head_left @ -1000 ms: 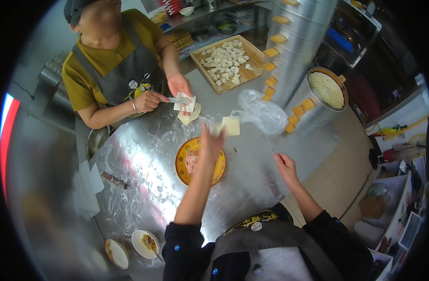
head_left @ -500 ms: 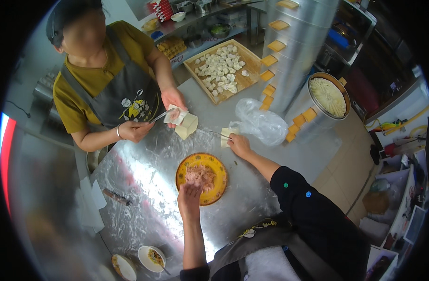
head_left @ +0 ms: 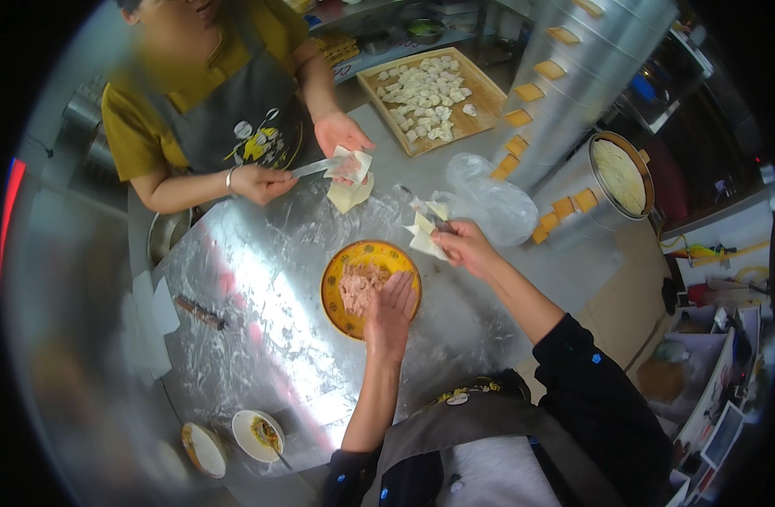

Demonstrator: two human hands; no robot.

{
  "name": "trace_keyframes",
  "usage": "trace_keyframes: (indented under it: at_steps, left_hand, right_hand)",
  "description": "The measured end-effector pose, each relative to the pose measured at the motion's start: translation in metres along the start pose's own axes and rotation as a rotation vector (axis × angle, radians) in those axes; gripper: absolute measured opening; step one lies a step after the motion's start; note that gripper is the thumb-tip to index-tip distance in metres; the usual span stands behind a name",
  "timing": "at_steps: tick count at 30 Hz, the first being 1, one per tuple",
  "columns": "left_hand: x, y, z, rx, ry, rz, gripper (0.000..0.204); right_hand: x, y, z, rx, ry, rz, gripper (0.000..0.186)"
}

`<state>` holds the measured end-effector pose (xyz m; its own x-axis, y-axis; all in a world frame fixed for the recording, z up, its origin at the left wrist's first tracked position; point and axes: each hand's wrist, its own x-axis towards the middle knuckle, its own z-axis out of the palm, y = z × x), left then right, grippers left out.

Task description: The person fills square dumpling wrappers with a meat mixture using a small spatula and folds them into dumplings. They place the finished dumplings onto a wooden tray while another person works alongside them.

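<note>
My right hand [head_left: 465,245] is closed on square dough wrappers [head_left: 426,238] and a flat metal spreading blade [head_left: 415,201], both held above the steel table. My left hand [head_left: 391,311] is open, palm up and fingers stretched out, with nothing on it. It hovers over the right part of a yellow patterned plate [head_left: 330,306], hiding some of its rim. A mound of pink minced meat [head_left: 357,286] lies on that plate, beside my left fingers.
Across the table, a co-worker's hand [head_left: 341,133] holds a wrapper with meat, the other [head_left: 262,184] a spreader. Behind are a wooden tray [head_left: 479,108] of dumplings, a plastic bag [head_left: 493,207] and tall steamers [head_left: 565,93]. Bowls [head_left: 245,429] and a handled tool [head_left: 198,313] lie left.
My right hand has lifted wrappers off the table with the spreader. My left hand has moved right across the plate, palm turned up. The whole view has shifted slightly.
</note>
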<state>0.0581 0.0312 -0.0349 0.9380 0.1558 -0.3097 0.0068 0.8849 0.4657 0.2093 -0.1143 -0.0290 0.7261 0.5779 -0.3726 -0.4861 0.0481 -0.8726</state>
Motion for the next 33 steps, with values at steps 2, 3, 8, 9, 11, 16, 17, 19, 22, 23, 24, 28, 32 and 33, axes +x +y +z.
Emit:
trace_keyframes:
  at_steps: [2, 3, 8, 9, 11, 16, 17, 19, 22, 23, 24, 28, 32, 33]
  left_hand:
    - [0.002, -0.005, 0.006, -0.229, -0.081, -0.014, 0.068]
    - [-0.006, -0.003, 0.009, -0.291, -0.086, -0.021, 0.068]
    - [-0.062, 0.011, -0.006, -0.337, 0.041, -0.012, 0.062]
    - [-0.076, 0.007, -0.025, -0.262, 0.120, -0.015, 0.050]
    - [-0.106, -0.006, -0.062, -0.195, 0.299, -0.074, 0.042]
    - [-0.138, -0.022, -0.097, -0.302, 0.486, -0.065, 0.037]
    - [-0.138, -0.020, -0.093, -0.298, 0.506, -0.065, 0.036]
    - [-0.135, -0.020, -0.092, -0.288, 0.523, -0.058, 0.034]
    - [-0.122, -0.025, -0.104, -0.270, 0.507, -0.040, 0.030]
    - [-0.117, -0.026, -0.107, -0.263, 0.498, -0.034, 0.028]
    - [-0.112, -0.025, -0.107, -0.253, 0.488, -0.025, 0.025]
    - [-0.103, -0.021, -0.105, -0.278, 0.496, 0.014, 0.026]
    - [-0.102, -0.020, -0.105, -0.303, 0.488, 0.012, 0.029]
    - [-0.102, -0.019, -0.104, -0.313, 0.488, 0.015, 0.030]
  right_hand:
    - [-0.031, -0.013, 0.024, -0.045, -0.063, 0.004, 0.019]
    - [-0.047, -0.019, 0.032, -0.070, -0.081, -0.002, 0.019]
    - [-0.058, 0.013, 0.025, -0.689, -0.032, -0.310, 0.018]
    - [-0.058, 0.021, 0.028, -0.813, -0.063, -0.453, 0.018]
    - [-0.058, 0.036, 0.037, -1.050, -0.138, -0.757, 0.019]
    - [-0.052, 0.056, 0.086, -1.497, -0.143, -0.618, 0.040]
    - [-0.049, 0.060, 0.094, -1.597, -0.137, -0.565, 0.046]
    - [-0.043, 0.070, 0.105, -1.620, -0.165, -0.600, 0.051]
    - [-0.038, 0.088, 0.107, -1.675, -0.203, -0.659, 0.053]
    - [-0.038, 0.093, 0.105, -1.696, -0.211, -0.677, 0.053]
    - [-0.040, 0.092, 0.105, -1.694, -0.225, -0.658, 0.052]
    - [-0.048, 0.082, 0.107, -1.674, -0.213, -0.656, 0.050]
    - [-0.047, 0.082, 0.106, -1.709, -0.188, -0.614, 0.049]
    - [-0.047, 0.085, 0.103, -1.712, -0.201, -0.616, 0.050]
